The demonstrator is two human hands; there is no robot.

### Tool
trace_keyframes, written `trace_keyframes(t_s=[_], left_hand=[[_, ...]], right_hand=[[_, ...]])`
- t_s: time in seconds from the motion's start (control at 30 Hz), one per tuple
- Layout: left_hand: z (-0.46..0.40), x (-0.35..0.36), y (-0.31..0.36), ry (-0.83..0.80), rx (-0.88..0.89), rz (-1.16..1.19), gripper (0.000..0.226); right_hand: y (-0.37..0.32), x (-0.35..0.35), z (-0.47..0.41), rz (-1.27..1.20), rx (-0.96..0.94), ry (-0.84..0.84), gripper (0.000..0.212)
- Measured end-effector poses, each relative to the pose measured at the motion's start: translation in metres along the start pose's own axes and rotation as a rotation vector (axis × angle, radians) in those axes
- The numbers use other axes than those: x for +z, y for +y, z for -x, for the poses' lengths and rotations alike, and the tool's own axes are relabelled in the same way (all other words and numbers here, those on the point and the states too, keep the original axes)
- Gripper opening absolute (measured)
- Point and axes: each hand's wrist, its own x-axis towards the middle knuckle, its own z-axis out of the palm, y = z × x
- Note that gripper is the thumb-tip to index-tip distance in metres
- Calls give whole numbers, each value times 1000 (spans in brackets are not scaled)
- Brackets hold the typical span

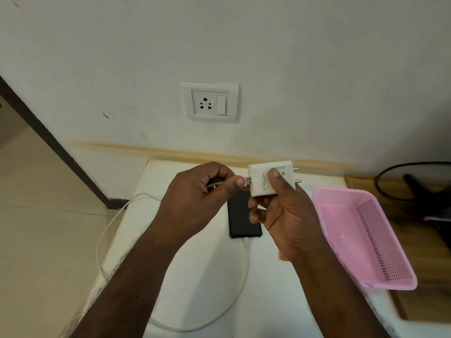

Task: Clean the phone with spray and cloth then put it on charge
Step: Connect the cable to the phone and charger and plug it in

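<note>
1. At the left of the frame, the white cable point(109, 223) is seen looping off the edge of the white table point(207, 276) and sweeping back along the lower middle.
2. Left of centre, the left hand point(195, 191) is pinched shut on the cable's USB plug point(247, 181), thumb and forefinger clamped just behind the metal tip.
3. The plug's long axis is laid level across the frame, tip pointed right, straight at the end face of the charger brick point(263, 178); the tip is seen touching that face, though how deep it is seated cannot be told.
4. Below the two hands, the phone point(240, 215) is laid flat on the table, dark in its case, long axis running up and down the frame, with the cable's other end plugged into its lower edge.
5. Right of centre, the right hand point(285, 215) is wrapped on the brick, thumb pressed over the label, pins aimed right.
6. Upper centre, the wall socket point(211, 102) is left unoccupied, so the brick must be turned towards it.
7. At the right, a pink basket point(366, 240) is parked beside the hand.
</note>
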Motion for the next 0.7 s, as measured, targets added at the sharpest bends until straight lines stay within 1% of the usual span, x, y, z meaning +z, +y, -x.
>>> trace_keyframes(t_s=[0.1,0.17,0.3,0.4,0.47,0.5,0.53,0.6,0.63,0.7], left_hand=[[1,2,-6,-3,-18,0,11],[2,6,-8,-4,-21,-6,11],[3,8,-14,13,-23,-39,26],[2,7,-17,52,-10,-67,26],[1,7,-19,141,53,-142,26],[1,7,-20,209,87,-187,34],[2,5,-21,292,116,-218,39],[2,1,-26,453,146,-256,39],[3,-4,-28,496,127,-251,37],[2,-15,-33,520,19,-183,37]], right_hand=[[1,3,0,19,0,33,47],[3,4,2,57,-3,38,48],[7,6,3,80,17,34,47],[5,11,1,64,2,42,45],[5,15,-1,15,-3,92,51],[5,15,-3,-7,-4,123,52],[4,17,-5,-31,-6,146,51],[-3,19,-12,-101,-4,154,43],[-7,22,-18,-137,2,152,39],[-15,30,-33,-190,21,161,33]])
